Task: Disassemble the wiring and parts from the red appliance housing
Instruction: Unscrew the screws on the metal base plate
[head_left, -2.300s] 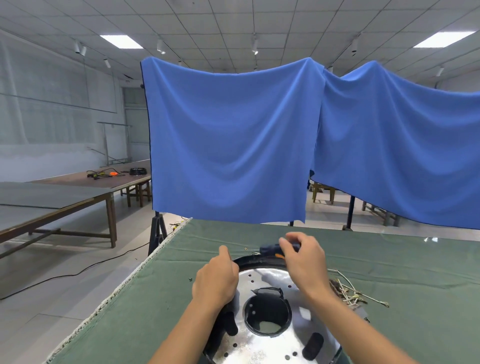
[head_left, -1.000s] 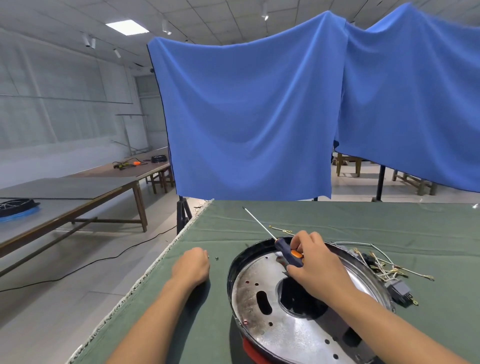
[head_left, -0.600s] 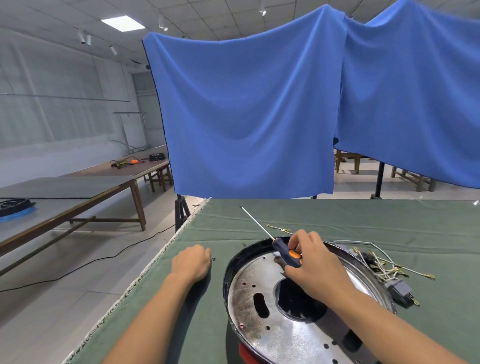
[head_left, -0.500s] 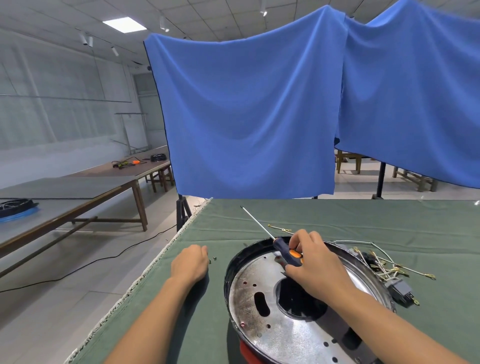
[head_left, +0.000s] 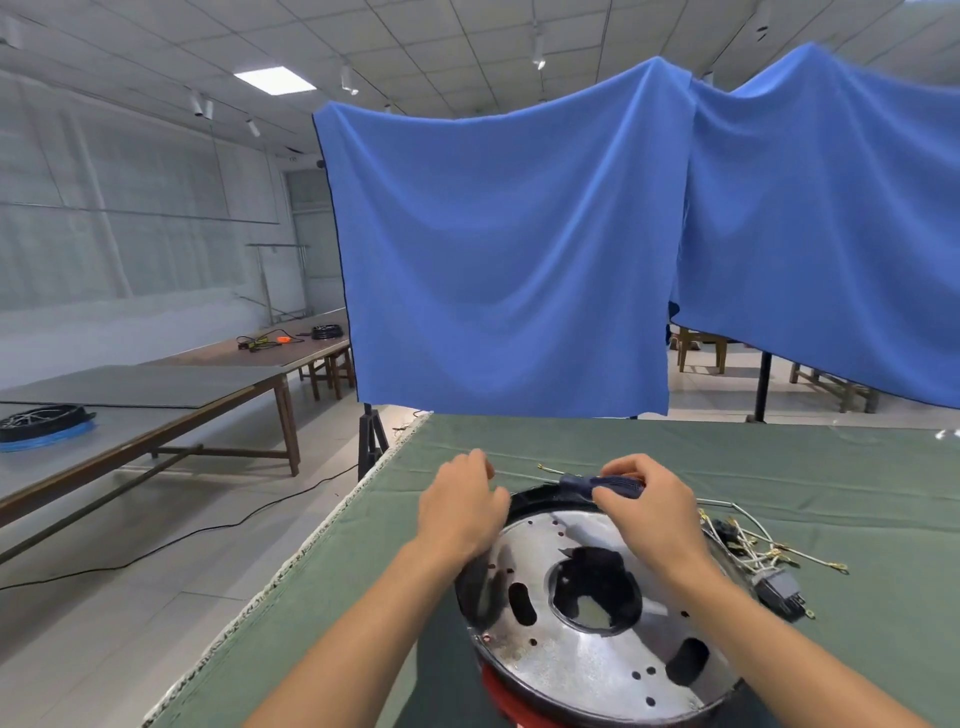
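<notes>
No legible text, label, brand, number or sign anywhere in view.

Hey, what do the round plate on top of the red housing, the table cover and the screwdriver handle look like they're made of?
Round plate: bare metal, likely steel or aluminium; shiny, mirror-like, with punched holes and dull stains.
Table cover: green woven cloth; matte, creased, frayed pale fringe along the left edge.
Screwdriver handle, gripped by the right hand: dark blue, probably plastic or rubber; mostly hidden.
</notes>
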